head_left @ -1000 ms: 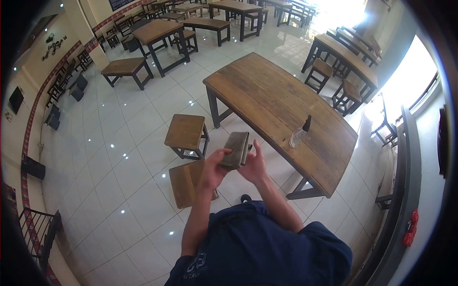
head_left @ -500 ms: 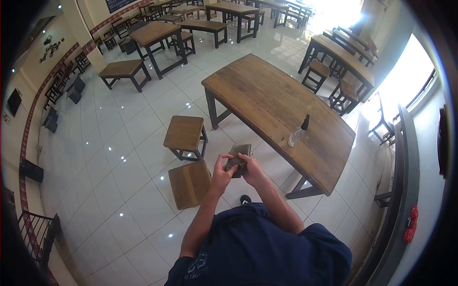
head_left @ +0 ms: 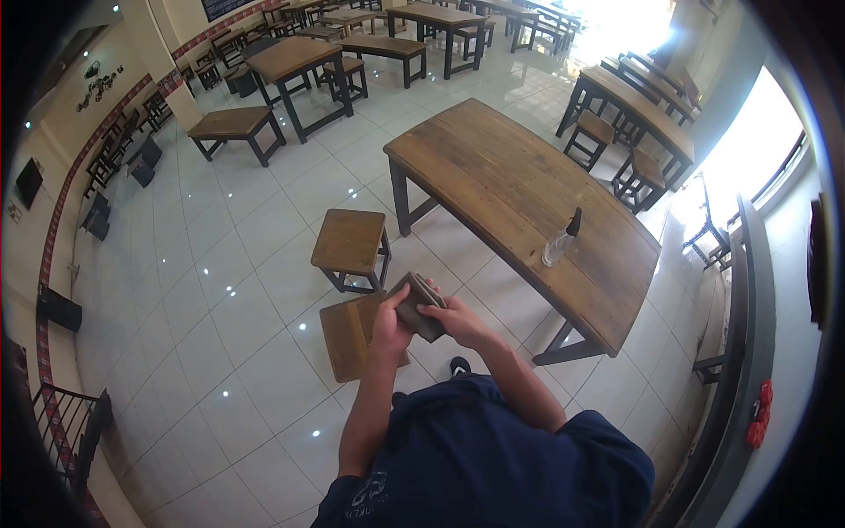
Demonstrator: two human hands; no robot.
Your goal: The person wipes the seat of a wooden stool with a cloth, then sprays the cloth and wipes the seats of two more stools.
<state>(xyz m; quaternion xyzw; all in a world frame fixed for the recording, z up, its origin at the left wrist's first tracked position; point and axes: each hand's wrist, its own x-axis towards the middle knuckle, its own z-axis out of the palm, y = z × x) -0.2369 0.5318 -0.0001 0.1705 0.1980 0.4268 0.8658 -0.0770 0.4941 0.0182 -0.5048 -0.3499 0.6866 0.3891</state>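
A folded grey-brown cloth (head_left: 420,310) is held up in front of my body, between both hands. My left hand (head_left: 391,322) grips its left side, thumb on top. On the right side, my right hand (head_left: 459,320) pinches the cloth with the thumb over its face. Some fingers of both hands are hidden behind it. A clear spray bottle (head_left: 554,250) with a black nozzle stands upright on the wooden table (head_left: 502,176), ahead and to the right of my hands.
Two wooden stools, a farther one (head_left: 350,239) and a nearer one (head_left: 345,339), stand left of the table. A wooden bench (head_left: 232,122) and another table (head_left: 295,58) are farther off at left. More tables and stools (head_left: 642,167) line the right. White tiles cover the floor.
Both hands have shifted slightly left, and the cloth has been turned and now looks flatter and more neatly folded. The bottle stays in its place on the table.
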